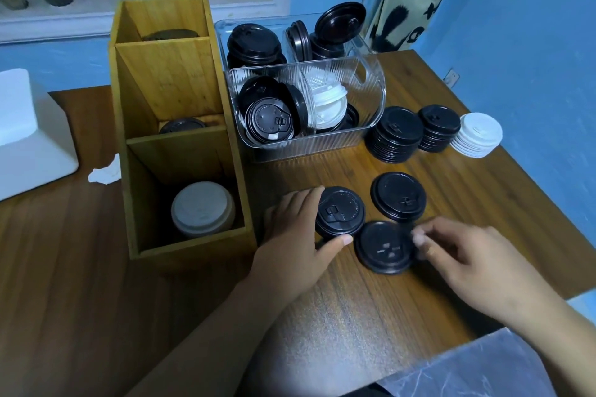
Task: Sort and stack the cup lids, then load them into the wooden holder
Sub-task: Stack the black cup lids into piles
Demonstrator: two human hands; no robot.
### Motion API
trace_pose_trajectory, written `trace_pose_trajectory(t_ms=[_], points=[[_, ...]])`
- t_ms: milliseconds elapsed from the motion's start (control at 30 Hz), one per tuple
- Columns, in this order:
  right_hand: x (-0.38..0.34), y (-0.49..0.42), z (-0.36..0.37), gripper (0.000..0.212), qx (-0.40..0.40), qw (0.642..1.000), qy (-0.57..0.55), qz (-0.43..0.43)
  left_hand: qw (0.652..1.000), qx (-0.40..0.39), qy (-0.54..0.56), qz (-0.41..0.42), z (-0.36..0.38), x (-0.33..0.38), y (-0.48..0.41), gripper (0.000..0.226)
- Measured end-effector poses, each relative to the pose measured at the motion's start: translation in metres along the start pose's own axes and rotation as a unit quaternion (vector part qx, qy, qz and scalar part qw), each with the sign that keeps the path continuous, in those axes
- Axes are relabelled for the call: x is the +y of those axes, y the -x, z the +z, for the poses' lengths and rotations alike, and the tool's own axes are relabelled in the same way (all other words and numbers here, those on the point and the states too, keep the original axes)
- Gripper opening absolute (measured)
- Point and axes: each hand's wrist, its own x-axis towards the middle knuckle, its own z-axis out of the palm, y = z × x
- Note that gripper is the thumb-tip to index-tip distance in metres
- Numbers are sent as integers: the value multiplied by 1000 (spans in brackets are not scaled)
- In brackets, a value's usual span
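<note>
My left hand (pixel 298 229) grips a short stack of black lids (pixel 340 213) on the wooden table, thumb in front and fingers behind. My right hand (pixel 458 251) touches the right edge of a flat black lid (pixel 383 246) with pinched fingertips; it is blurred. A third black lid (pixel 398 196) lies just behind. Two black lid stacks (pixel 398 134) (pixel 438 127) and a white stack (pixel 477 135) stand at the right. The wooden holder (pixel 180 145) stands to the left, with a white lid stack (pixel 203 208) in its front slot and dark lids in the slots behind.
A clear ribbed bin (pixel 306 138) behind the loose lids holds mixed black and white lids; a second clear bin (pixel 225 29) behind it holds more black ones. A white foam block (pixel 29 132) sits at the far left. The table's right edge (pixel 548 190) meets a blue wall.
</note>
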Motion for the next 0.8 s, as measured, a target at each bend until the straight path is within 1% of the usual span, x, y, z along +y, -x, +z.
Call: trace_pose_trajectory(t_ms=[67, 100, 167, 233, 300, 367, 433, 467, 533, 600, 633, 700, 733, 800], points=[[6, 8, 3, 7, -32, 999, 7, -20, 1000, 0, 2, -3, 1, 0, 0, 80], [9, 9, 4, 11, -34, 999, -5, -35, 1000, 0, 3, -5, 1, 0, 0, 80], [14, 8, 10, 39, -42, 994, -45, -87, 1000, 0, 2, -9, 2, 0, 0, 79], [14, 2, 19, 62, -81, 985, -69, -135, 1000, 2, -1, -9, 2, -1, 0, 79], [12, -5, 29, 70, -95, 980, -46, -168, 1000, 6, -8, -5, 2, -1, 0, 78], [12, -11, 36, 70, -78, 980, -33, -182, 1000, 6, -9, -5, 2, 0, 0, 78], [10, -11, 35, 70, -63, 981, -43, -176, 1000, 4, -4, -7, 2, 1, 0, 79], [10, -10, 33, 72, -59, 981, -68, -169, 1000, 2, -2, -9, 2, 1, 0, 79], [8, -8, 28, 73, -59, 975, -157, -146, 1000, 3, 3, -11, 1, 1, 0, 80], [-1, -10, 24, 69, -42, 966, -222, -124, 1000, 0, 10, -19, 0, 2, -1, 82], [-7, -14, 24, 66, -14, 967, -226, -114, 1000, -3, 14, -23, 0, 2, -2, 83], [-22, -28, 29, 61, 49, 975, -190, -99, 999, -9, 20, -28, -1, 2, -2, 87], [-31, -36, 32, 60, 66, 980, -166, -93, 999, -11, 24, -28, -1, 2, -2, 89], [-46, -50, 38, 62, 69, 987, -114, -85, 999, -9, 32, -25, -1, 2, -1, 92]])
